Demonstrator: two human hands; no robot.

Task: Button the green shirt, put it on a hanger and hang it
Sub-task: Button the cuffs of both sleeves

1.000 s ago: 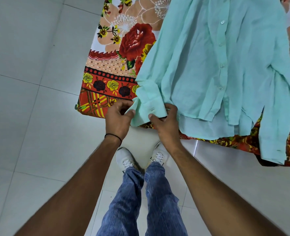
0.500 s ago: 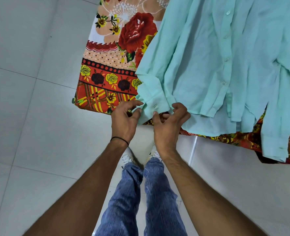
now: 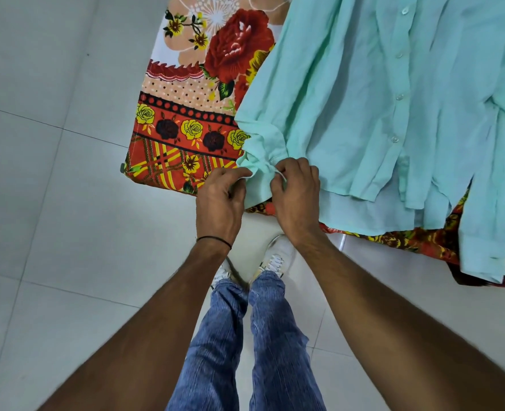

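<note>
Now both hands pinching green shirt cuff, left hand, right hand

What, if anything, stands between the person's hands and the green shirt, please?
Nothing visible does: the left hand and the right hand both pinch the sleeve cuff of the green shirt at the edge of the floral sheet.

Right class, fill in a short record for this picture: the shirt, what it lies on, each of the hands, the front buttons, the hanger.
shirt: green shirt, spread out front up
surface: floral sheet
left hand: pinches the sleeve cuff
right hand: pinches the same cuff from the other side
front buttons: four visible down the placket, seemingly fastened
hanger: none in view
</note>
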